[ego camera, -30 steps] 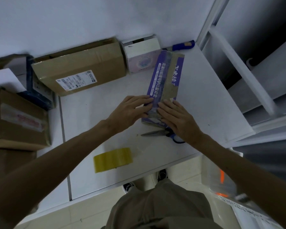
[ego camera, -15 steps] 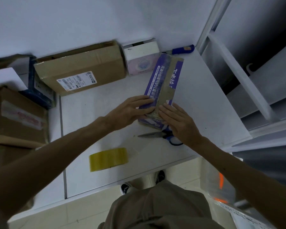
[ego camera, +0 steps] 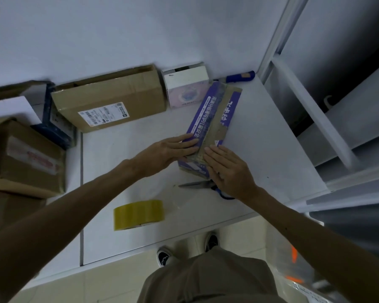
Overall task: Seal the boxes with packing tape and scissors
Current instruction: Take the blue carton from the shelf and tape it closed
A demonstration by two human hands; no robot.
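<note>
Hands unmoved, left hand (ego camera: 169, 153) and right hand (ego camera: 230, 171) flat, fingers straight, pressing purple box (ego camera: 212, 112)

Your view is dim and cool-toned, so the white table (ego camera: 260, 132) reads grey-blue. The light is soft and even, leaving only faint shadows, while the upper right corner falls almost black. The wide lens bows the wall (ego camera: 118, 29) and the shelf rail (ego camera: 311, 110). The rail's near end and the tape roll (ego camera: 139, 214) look smeared.

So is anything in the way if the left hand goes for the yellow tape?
No, nothing visible. The left hand rests flat on the purple box, and only white table lies between it and the tape roll.
</note>
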